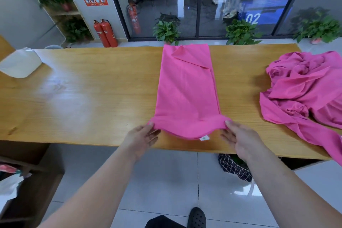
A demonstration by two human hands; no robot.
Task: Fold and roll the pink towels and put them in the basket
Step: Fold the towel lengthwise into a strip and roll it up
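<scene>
1. Left hand [142, 139] pinching the near left corner of the folded pink towel [187, 89], thumb on top, fingers underneath; right hand [240, 140] pinching the near right corner the same way.
2. Towel as a long narrow strip at the centre of the frame, running across the wooden table [83, 98] from near edge to far edge; near end lifted off the wood and bowed between the two hands, white label [204, 138] at its hem; a diagonal flap at the far end.
3. At the right of the frame, on the same table: crumpled heap of pink towels [305, 89], apart from the strip, one tail hanging over the near edge at lower right.
4. At upper left: white plastic container [20, 63], tipped, on the table's left end, well apart from the towel.
5. Below the near table edge, just right of centre: checked fabric basket [235, 168] on the tiled floor, partly hidden by the right forearm.
6. Open room: a broad stretch of wood between strip and white container; a narrower band between strip and heap.
7. Beyond the far edge: potted plants [166, 31] and red fire extinguishers [105, 33] before a glass wall.
8. At the bottom of the frame: black shoe [197, 217].
</scene>
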